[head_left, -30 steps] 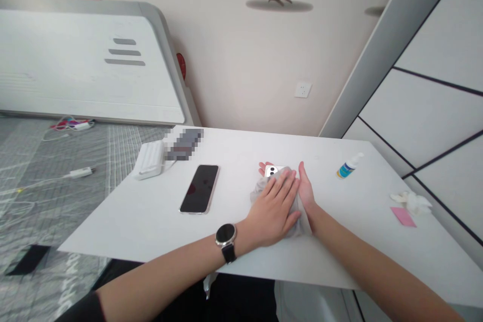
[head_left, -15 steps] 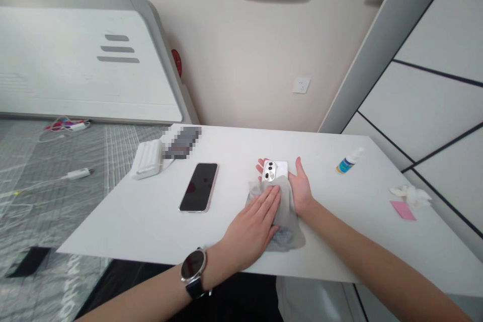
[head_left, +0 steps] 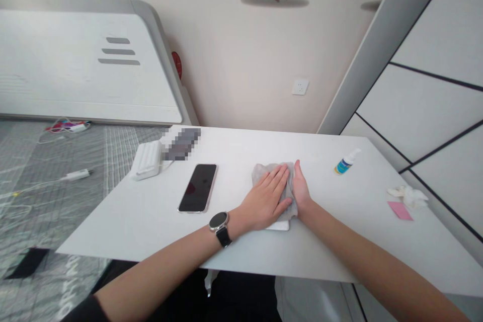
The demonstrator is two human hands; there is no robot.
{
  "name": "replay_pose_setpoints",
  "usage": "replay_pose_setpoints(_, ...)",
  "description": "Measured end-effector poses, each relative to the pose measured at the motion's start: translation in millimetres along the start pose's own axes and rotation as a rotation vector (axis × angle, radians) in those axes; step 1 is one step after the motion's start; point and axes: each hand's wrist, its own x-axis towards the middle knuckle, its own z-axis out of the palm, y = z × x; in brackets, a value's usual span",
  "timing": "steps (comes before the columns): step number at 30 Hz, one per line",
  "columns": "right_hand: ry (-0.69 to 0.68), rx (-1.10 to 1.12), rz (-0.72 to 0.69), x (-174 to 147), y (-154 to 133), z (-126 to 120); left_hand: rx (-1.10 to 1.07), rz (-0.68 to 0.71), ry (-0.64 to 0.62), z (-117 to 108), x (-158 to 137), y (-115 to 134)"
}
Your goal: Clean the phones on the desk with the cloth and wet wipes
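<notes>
Stretched flat, my left hand (head_left: 266,198) presses a thin grey cloth (head_left: 259,171) onto the back of a white smartphone (head_left: 279,226). The cloth covers most of that phone; only its lower end shows below my wrist. My right hand (head_left: 302,192) cradles the phone from the right side, thumb pointing up along the edge. Its other fingers are hidden beneath the phone and cloth. To the left, a second smartphone (head_left: 198,188) lies screen up on the white table (head_left: 234,148), apart from both hands.
A small spray bottle (head_left: 344,165) stands at the right. Near the right edge are crumpled white tissue (head_left: 413,196) and a pink square (head_left: 400,210). A white power bank (head_left: 147,159) with a cable sits at the left, beside a blurred-out dark object (head_left: 183,144).
My left hand has slid the cloth forward, away from me, over the phone's cameras, which are now covered. The phone's near end has come into view. My right hand stays almost in place.
</notes>
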Motion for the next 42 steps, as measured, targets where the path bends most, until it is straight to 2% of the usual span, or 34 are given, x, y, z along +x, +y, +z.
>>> replay_pose_setpoints(4,-0.031,0.049,0.097,-2.3,-4.0,2.0,-0.003,0.067,-0.087,-12.7,-46.8,18.8)
replay_pose_setpoints(7,-0.059,0.077,0.156,-4.0,-5.0,4.8,0.023,0.023,-0.084,-20.1,-62.5,24.7)
replay_pose_setpoints(10,-0.074,0.099,0.186,-3.2,-1.9,6.2,0.055,-0.032,-0.013,-16.8,-50.8,19.5)
replay_pose_setpoints(14,-0.067,0.122,0.19,-0.8,2.0,2.8,0.063,-0.002,0.018,-7.5,-7.5,-3.3)
replay_pose_setpoints(18,-0.044,0.143,0.218,-0.3,-1.0,-1.8,0.069,-0.062,0.052,-4.2,21.2,-21.8)
replay_pose_setpoints(21,-0.036,0.166,0.232,-1.1,-2.2,-1.8,0.068,-0.018,0.018,-3.0,10.8,-15.1)
replay_pose_setpoints(24,-0.037,0.186,0.249,-1.7,-1.7,-0.4,0.06,0.109,-0.062,-6.1,-16.9,-3.7)
replay_pose_setpoints(28,-0.042,0.198,0.275,-0.8,-1.1,1.0,0.067,0.207,-0.113,-16.0,-39.2,-11.1)
replay_pose_setpoints(30,-0.046,0.199,0.275,0.3,-0.2,2.0,0.084,0.186,-0.096,-17.7,-34.6,-20.3)
replay_pose_setpoints(33,-0.052,0.195,0.258,1.6,2.1,2.9,0.108,0.116,-0.043,-11.8,-10.0,-26.6)
replay_pose_setpoints(36,-0.053,0.186,0.226,2.1,2.9,0.7,0.122,0.035,0.022,-0.6,20.3,-20.8)
replay_pose_setpoints(38,-0.05,0.18,0.21,2.2,2.0,-2.6,0.127,-0.011,0.054,5.5,30.0,-12.7)
replay_pose_setpoints(40,-0.045,0.179,0.204,2.0,1.2,-6.3,0.129,-0.026,0.062,8.5,23.9,-3.0)
replay_pose_setpoints(42,-0.04,0.183,0.21,1.5,1.7,-8.8,0.131,0.0,0.04,8.1,3.7,6.8)
